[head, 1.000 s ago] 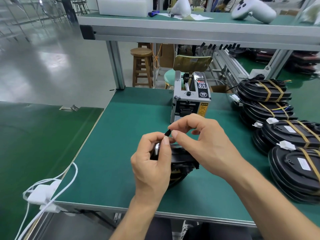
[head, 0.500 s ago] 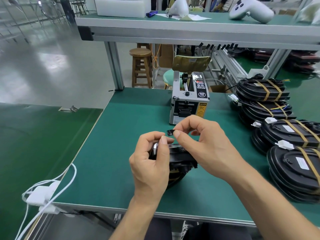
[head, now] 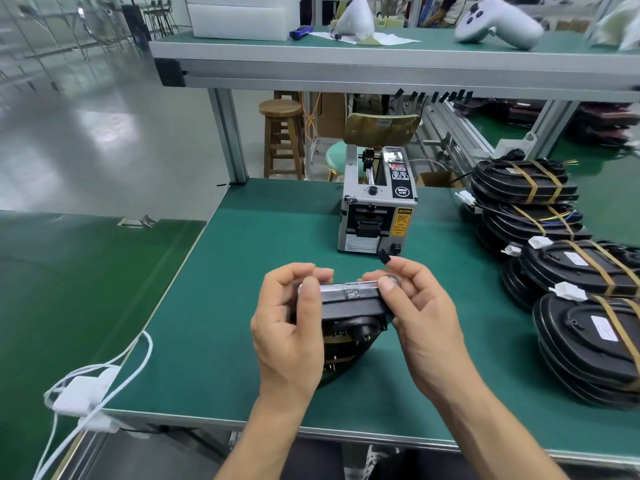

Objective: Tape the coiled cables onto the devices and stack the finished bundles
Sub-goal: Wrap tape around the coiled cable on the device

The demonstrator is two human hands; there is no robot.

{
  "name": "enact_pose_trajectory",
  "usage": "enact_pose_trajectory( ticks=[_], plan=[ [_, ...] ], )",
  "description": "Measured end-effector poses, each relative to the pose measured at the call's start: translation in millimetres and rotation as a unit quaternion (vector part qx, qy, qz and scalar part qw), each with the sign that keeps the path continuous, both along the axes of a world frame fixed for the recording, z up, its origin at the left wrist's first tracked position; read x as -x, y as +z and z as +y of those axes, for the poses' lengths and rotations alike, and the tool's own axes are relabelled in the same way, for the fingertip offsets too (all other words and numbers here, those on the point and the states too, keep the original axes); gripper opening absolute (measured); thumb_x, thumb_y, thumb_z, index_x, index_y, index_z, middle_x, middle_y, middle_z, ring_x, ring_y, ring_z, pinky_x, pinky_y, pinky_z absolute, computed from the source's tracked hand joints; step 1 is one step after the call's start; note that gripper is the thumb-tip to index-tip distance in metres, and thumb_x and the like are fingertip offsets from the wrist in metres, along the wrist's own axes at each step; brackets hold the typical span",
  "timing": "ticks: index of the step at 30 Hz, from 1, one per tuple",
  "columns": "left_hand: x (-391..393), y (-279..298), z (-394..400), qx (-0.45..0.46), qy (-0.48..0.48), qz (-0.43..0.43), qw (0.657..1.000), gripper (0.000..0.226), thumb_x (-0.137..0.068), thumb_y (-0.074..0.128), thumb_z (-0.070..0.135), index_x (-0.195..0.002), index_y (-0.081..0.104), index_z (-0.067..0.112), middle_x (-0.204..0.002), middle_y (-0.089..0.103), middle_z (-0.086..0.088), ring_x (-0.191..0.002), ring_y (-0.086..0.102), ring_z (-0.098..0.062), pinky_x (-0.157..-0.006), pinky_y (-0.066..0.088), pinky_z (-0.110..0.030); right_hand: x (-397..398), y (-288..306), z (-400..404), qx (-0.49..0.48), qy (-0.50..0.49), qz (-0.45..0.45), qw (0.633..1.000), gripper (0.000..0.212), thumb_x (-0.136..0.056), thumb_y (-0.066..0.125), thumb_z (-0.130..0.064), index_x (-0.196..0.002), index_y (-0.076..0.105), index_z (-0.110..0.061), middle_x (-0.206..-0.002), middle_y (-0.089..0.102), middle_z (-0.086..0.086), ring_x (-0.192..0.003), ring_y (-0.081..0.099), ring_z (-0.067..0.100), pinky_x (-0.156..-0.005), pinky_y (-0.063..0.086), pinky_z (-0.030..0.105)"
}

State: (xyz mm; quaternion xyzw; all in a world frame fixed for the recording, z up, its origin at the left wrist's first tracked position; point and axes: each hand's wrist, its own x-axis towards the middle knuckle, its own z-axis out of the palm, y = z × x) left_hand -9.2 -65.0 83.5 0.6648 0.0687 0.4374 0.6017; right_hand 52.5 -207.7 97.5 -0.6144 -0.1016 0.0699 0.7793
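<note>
White cable and adapter: lower left of the frame, draped over the near corner of the green bench.

Wooden stool: upper centre-left, on the floor beyond the bench.

Left hand: centre of the frame, fingers curled round the left end of the device, thumb laid up against its near face.

Device: black unit held on edge between both hands at centre, lower part resting on the bench; a clear strip runs along its top edge.

Right hand: right of centre, thumb and fingers gripping the device's right end; a small black tape piece sticks up from a fingertip.

Tape dispenser: grey machine, upper centre, just behind the hands.

Finished bundles: right edge, black units banded with tan tape, stacked in overlapping piles, well apart from the hands.

White controller: upper right, on the overhead shelf.
</note>
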Motion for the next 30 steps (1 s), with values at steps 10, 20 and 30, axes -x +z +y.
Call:
enact_pose_trajectory(
  ticks=[10, 20, 30],
  plan=[
    [53, -60, 44, -0.072, -0.072, 0.178, 0.979, 0.05, -0.099, 0.052, 0.051, -0.144, 0.06, 0.031, -0.146, 0.063, 0.017, -0.14, 0.057, -0.022, -0.118, 0.045, -0.033, -11, 1, 0, -0.042, -0.003, 0.025, 0.999, 0.047, -0.081, 0.075, -0.032, -0.121, 0.06, -0.014, -0.106, 0.078, 0.011, -0.096, 0.071, 0.016, -0.099, 0.051, 0.042],
    [37, -73, 57, -0.038, -0.188, 0.273, 0.943, 0.061, -0.089, 0.069, 0.057, -0.143, 0.046, 0.073, -0.146, 0.061, 0.028, -0.135, 0.062, -0.003, -0.105, 0.054, -0.021, -21, 5, 6, -0.005, 0.001, 0.045, 0.999, 0.051, -0.079, 0.074, -0.039, -0.123, 0.06, -0.015, -0.103, 0.078, 0.005, -0.095, 0.071, 0.016, -0.101, 0.051, 0.053],
    [25, -81, 74, 0.098, -0.179, 0.278, 0.939, 0.06, -0.086, 0.074, 0.054, -0.141, 0.062, 0.032, -0.133, 0.076, 0.009, -0.124, 0.072, -0.013, -0.1, 0.06, -0.038, -26, 3, 4, -0.205, 0.086, 0.145, 0.964, 0.034, -0.102, 0.047, -0.034, -0.129, 0.051, -0.013, -0.133, 0.067, 0.024, -0.118, 0.068, 0.039, -0.102, 0.056, 0.05]
  ],
)
